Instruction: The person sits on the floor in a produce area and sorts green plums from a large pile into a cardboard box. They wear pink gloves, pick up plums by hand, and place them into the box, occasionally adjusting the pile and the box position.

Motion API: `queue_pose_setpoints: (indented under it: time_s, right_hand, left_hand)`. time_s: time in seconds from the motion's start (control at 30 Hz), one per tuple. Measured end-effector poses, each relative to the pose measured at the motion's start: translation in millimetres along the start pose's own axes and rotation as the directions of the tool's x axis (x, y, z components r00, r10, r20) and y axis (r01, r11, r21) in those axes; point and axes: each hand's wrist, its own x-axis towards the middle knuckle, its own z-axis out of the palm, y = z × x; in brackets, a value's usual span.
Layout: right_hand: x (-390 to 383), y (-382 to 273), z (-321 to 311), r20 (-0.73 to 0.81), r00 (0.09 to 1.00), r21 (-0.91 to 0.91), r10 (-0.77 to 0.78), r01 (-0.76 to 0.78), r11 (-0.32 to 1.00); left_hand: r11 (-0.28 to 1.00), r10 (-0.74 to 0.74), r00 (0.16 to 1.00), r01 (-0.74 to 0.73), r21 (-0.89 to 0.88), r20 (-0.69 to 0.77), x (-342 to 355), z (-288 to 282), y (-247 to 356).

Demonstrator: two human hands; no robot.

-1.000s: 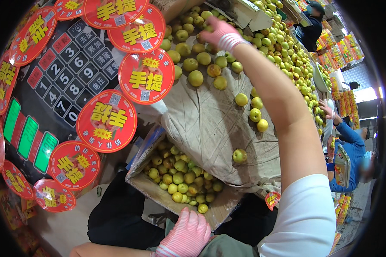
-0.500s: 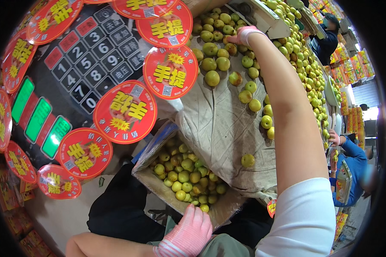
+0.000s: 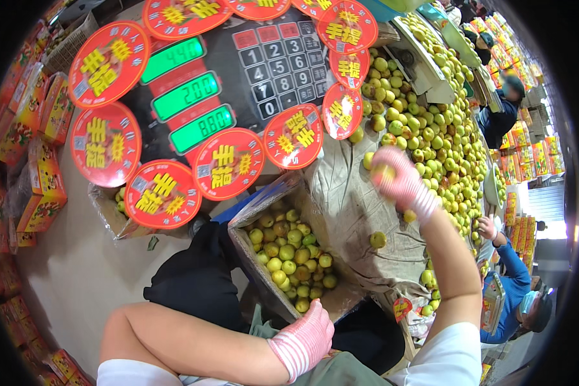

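My right hand (image 3: 402, 183), in a pink-and-white knit glove and blurred by motion, is closed around a green-yellow jujube (image 3: 384, 172). It hovers over the cloth-covered slope (image 3: 347, 193), just left of a large heap of jujubes (image 3: 431, 135). Lower down, my left hand (image 3: 307, 338), gloved alike, has its fingers together at the near rim of an open cardboard box (image 3: 248, 235) and appears to grip it. Many jujubes (image 3: 293, 251) lie inside that box. A single jujube (image 3: 377, 240) rests on the cloth between my hands.
A weighing scale (image 3: 238, 83) with lit green displays and a keypad, ringed by round red stickers (image 3: 228, 164), fills the upper left. Another box (image 3: 109, 212) stands beneath it. Printed cartons (image 3: 42, 180) are stacked at left. A co-worker in blue (image 3: 511, 283) works at right.
My right hand has drawn back from the far jujubes toward me, now with a jujube in it. My left hand stays at the box rim. The view has shifted, showing more of the scale.
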Motion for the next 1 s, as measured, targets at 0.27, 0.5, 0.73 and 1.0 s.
queue_pose_setpoints:
  time_s: [0.27, 0.5, 0.73, 1.0]
  right_hand:
    - [-95.1, -83.4, 89.6, 0.36, 0.93, 0.004, -0.069, 0.073, 0.997]
    - [-110.9, -56.8, 45.4, 0.068, 0.996, -0.087, 0.061, -0.055, 0.995]
    - [-91.7, 16.8, 9.8, -0.288, 0.89, -0.072, 0.353, -0.388, 0.919]
    - [8.9, 23.8, 10.7, -0.193, 0.845, -0.55, 0.499, -0.514, 0.658]
  left_hand:
    - [0.997, 0.074, 0.966, -0.076, -0.002, 0.248, -5.2, -15.4, 2.5]
    - [0.999, 0.047, 0.988, -0.045, -0.017, 0.147, -1.5, 2.5, 11.8]
    - [0.995, 0.091, 0.983, -0.085, -0.045, 0.16, -5.2, -1.1, 13.4]
    - [0.997, 0.074, 0.983, -0.069, -0.034, 0.168, -13.8, 2.4, 13.7]
